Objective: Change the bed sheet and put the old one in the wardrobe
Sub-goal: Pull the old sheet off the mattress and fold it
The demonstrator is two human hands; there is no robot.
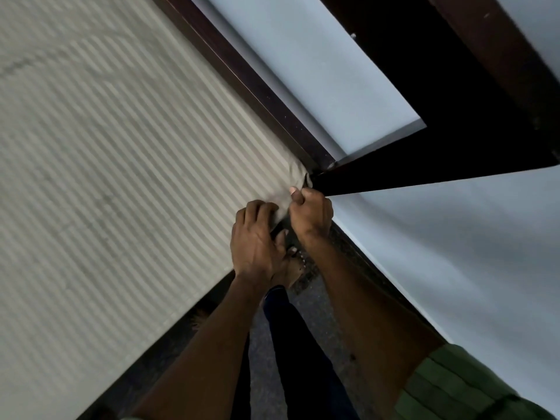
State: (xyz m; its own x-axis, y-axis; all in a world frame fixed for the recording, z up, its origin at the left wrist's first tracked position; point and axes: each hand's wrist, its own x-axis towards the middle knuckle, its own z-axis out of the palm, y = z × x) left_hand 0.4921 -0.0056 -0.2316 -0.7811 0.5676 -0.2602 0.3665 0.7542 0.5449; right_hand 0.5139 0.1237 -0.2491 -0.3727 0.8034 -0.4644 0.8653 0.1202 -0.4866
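Bed sheet: one, pale with fine stripes, spread flat over the bed and filling the left half of the view. Its far corner is bunched into folds where the bed meets the dark wooden frame.

Hands: two, close together at that bunched corner. Left hand: fingers curled down over the sheet's edge at the corner, gripping the cloth. Right hand: closed in a fist, thumb on top, pinching the gathered cloth just beside the left hand. Both forearms are bare; a green sleeve shows at the right upper arm.

Bed frame: one dark wooden rail runs along the sheet's far edge, touching it; a second dark board meets the rail at the corner and stretches away to the right.

Wall: pale blue-grey, directly behind the rail, and again on the right side of the view.

Edges and room: the sheet's near edge hangs straight along the bedside, with a strip of dark floor beside it. That strip is narrow, lying between the bedside and the right-hand wall. One leg in dark trousers and one bare foot stand in it, the foot just below the hands.

Containers: cannot tell of any; the wardrobe does not show.
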